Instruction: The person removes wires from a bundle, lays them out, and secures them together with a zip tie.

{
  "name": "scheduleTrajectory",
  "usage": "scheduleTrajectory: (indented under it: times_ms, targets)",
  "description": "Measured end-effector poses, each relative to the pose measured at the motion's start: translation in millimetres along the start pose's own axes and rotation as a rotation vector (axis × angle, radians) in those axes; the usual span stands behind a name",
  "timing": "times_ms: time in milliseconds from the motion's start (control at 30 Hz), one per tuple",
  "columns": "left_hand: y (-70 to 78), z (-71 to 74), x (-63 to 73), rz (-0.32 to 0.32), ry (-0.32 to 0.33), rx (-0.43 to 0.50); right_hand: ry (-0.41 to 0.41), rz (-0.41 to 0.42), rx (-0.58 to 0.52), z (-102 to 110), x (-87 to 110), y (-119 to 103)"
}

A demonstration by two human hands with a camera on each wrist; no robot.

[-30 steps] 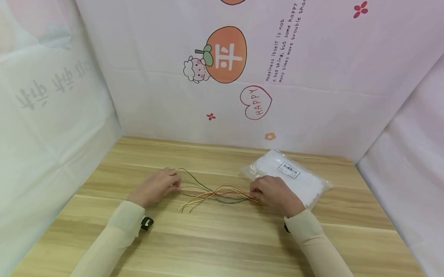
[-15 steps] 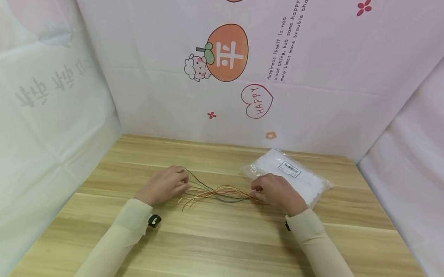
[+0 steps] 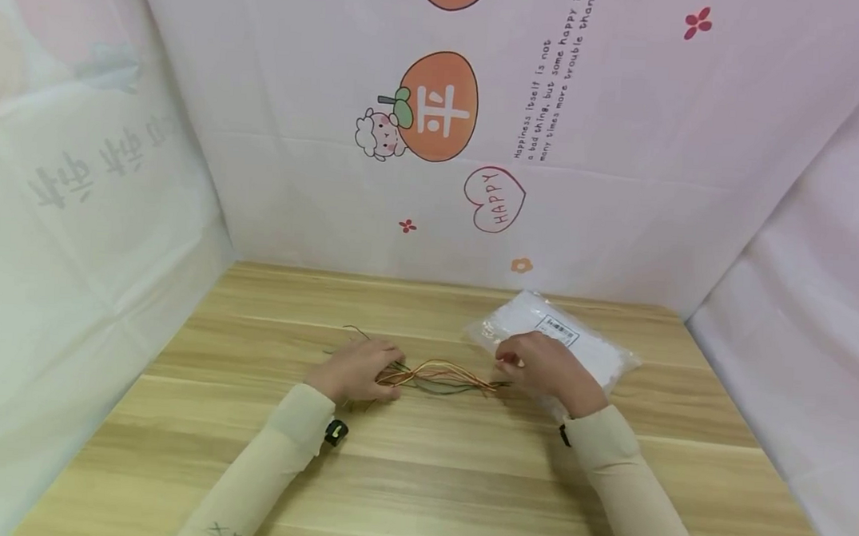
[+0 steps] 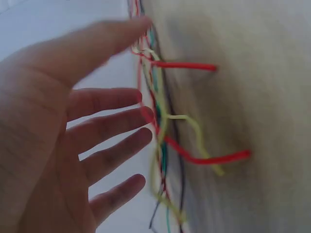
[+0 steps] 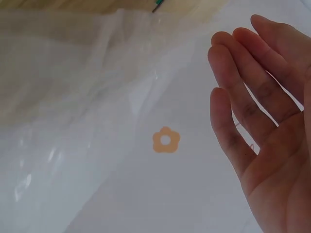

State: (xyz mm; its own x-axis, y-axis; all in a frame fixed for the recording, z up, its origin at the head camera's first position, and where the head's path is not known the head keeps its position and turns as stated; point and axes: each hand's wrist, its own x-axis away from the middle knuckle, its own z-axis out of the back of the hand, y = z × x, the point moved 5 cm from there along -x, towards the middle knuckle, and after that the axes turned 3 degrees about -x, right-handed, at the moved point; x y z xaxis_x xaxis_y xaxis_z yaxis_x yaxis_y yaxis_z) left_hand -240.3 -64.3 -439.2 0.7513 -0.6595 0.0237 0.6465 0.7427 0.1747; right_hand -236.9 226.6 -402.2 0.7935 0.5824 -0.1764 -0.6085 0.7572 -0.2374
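A bundle of thin coloured wires (image 3: 436,362) lies across the middle of the table, with yellow, red, green and dark strands. Over its left part is my left hand (image 3: 356,373), its fingers apart and extended. In the left wrist view the thumb reaches across the wires (image 4: 163,121) and the fingertips come right up to them; a red wire end (image 4: 223,158) juts out to the side. My right hand (image 3: 546,369) hovers by the bundle's right end, and in the right wrist view its loosely bent fingers (image 5: 221,63) hold nothing.
Behind and under the right hand lies a clear plastic bag (image 3: 602,355) with white contents and a barcode label. White printed cloth (image 3: 618,228) walls in the wooden table (image 3: 420,475) at the back and both sides.
My left hand has slid right along the wires, from their left ends toward the middle. The right hand has let go of the right ends and drawn slightly back to the right.
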Motion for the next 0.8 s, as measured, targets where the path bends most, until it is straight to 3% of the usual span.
scheduleTrajectory:
  times_ms: [133,400,800]
  targets:
    - [-1.9,-2.7,-0.4,0.017,0.017,0.008,0.008,-0.035,-0.004,9,4.5,7]
    - [-2.1,-2.8,-1.8,-0.041,0.084,-0.005,-0.012,-0.125,0.008,20,9.5,26]
    - [-1.6,-6.3,-7.4,-0.039,0.082,0.016,-0.09,-0.257,0.026,6,0.6,36]
